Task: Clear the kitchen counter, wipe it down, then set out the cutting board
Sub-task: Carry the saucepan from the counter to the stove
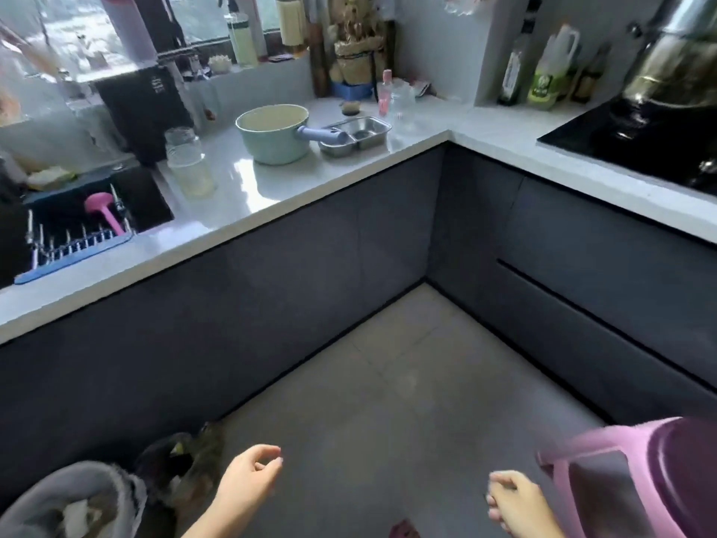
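Counter holds pot, steel tray, jar | left hand loosely curled, empty | right hand loosely curled, empty

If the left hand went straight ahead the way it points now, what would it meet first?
Nothing close: the left hand points up and right over bare floor. The first thing in that line looks like the dark cabinet fronts near the inner corner, though depth is hard to judge.
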`<state>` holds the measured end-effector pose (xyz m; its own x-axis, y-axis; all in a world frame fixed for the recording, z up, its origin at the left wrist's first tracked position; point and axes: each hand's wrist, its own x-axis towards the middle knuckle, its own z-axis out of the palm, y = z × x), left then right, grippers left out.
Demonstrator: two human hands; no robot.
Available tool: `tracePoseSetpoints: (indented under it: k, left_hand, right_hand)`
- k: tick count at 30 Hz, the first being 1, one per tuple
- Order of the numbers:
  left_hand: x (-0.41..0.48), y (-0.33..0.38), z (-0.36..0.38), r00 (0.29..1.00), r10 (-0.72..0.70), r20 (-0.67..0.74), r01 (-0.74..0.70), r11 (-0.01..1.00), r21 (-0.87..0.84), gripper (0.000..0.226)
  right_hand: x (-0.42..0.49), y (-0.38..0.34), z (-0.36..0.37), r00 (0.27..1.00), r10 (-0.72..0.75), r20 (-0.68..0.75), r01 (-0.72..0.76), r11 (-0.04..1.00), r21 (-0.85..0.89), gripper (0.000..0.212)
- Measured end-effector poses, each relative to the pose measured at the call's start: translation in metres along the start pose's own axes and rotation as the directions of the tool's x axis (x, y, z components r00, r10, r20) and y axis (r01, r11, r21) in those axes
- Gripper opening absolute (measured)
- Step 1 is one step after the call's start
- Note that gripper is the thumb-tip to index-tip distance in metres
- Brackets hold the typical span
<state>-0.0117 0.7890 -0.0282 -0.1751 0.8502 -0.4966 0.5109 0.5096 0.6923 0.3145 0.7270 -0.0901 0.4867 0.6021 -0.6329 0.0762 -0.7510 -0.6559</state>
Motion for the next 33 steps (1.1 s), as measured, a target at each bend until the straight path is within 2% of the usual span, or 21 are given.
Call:
tracePoseSetpoints:
  k: [1, 4, 9, 12, 16, 19, 22, 25, 27, 28, 30, 33]
  left_hand:
    - [0.017, 0.01, -0.002, 1.0, -0.026, -0.013, 0.026, 1.0, -0.008, 0.016]
    - [0.067, 0.042, -0.003, 0.997, -0.074, -0.038, 0.075, 0.997, 0.019, 0.014]
    - [0.152, 0.088, -0.002, 0.99, -0.132, -0.052, 0.129, 0.99, -0.057, 0.013]
    - [0.214, 0.12, 0.002, 0.988, -0.149, -0.048, 0.145, 0.986, -0.082, 0.012]
    - [0.291, 0.185, 0.003, 0.996, -0.089, 0.023, 0.09, 0.995, -0.047, 0.008]
    - [0.335, 0.258, 0.006, 0.994, 0.018, 0.105, -0.008, 0.995, -0.095, 0.01]
    - [0.365, 0.342, 0.014, 0.974, 0.141, 0.176, -0.105, 0.975, -0.196, 0.012]
    - [0.383, 0.411, 0.015, 0.958, 0.225, 0.179, -0.157, 0.93, -0.332, 0.013]
    - [0.394, 0.441, 0.011, 0.968, 0.206, 0.141, -0.125, 0.89, -0.437, 0.014]
    - [0.399, 0.449, 0.011, 0.974, 0.183, 0.137, -0.106, 0.893, -0.437, 0.015]
    - [0.401, 0.454, 0.008, 0.976, 0.154, 0.152, -0.094, 0.936, -0.339, 0.015]
    - [0.399, 0.457, 0.004, 0.988, 0.11, 0.104, -0.077, 0.956, -0.282, 0.024]
  right_hand:
    - [0.015, -0.027, 0.003, 0.998, -0.046, 0.051, 0.048, 0.998, -0.044, 0.008]
    - [0.063, -0.124, 0.013, 0.975, -0.207, 0.079, 0.209, 0.978, -0.019, 0.009]
    - [0.137, -0.22, 0.031, 0.959, -0.259, 0.116, 0.265, 0.964, -0.037, 0.012]
    - [0.182, -0.251, 0.038, 0.97, -0.221, 0.097, 0.229, 0.97, -0.079, 0.014]
    - [0.225, -0.281, 0.035, 0.995, -0.098, 0.009, 0.098, 0.994, -0.056, 0.007]
    - [0.251, -0.316, 0.031, 0.998, -0.035, -0.053, 0.035, 0.999, -0.005, 0.008]
    - [0.273, -0.364, 0.031, 0.994, -0.067, -0.086, 0.067, 0.998, -0.005, 0.01]
    - [0.293, -0.428, 0.037, 0.983, -0.184, 0.011, 0.184, 0.983, -0.007, 0.008]
    - [0.31, -0.476, 0.042, 0.954, -0.284, 0.101, 0.283, 0.959, 0.026, 0.009]
    - [0.316, -0.499, 0.045, 0.933, -0.324, 0.16, 0.323, 0.946, 0.031, 0.011]
    - [0.321, -0.542, 0.053, 0.864, -0.404, 0.3, 0.413, 0.91, 0.034, 0.015]
    - [0.321, -0.599, 0.068, 0.703, -0.508, 0.498, 0.572, 0.82, 0.029, 0.017]
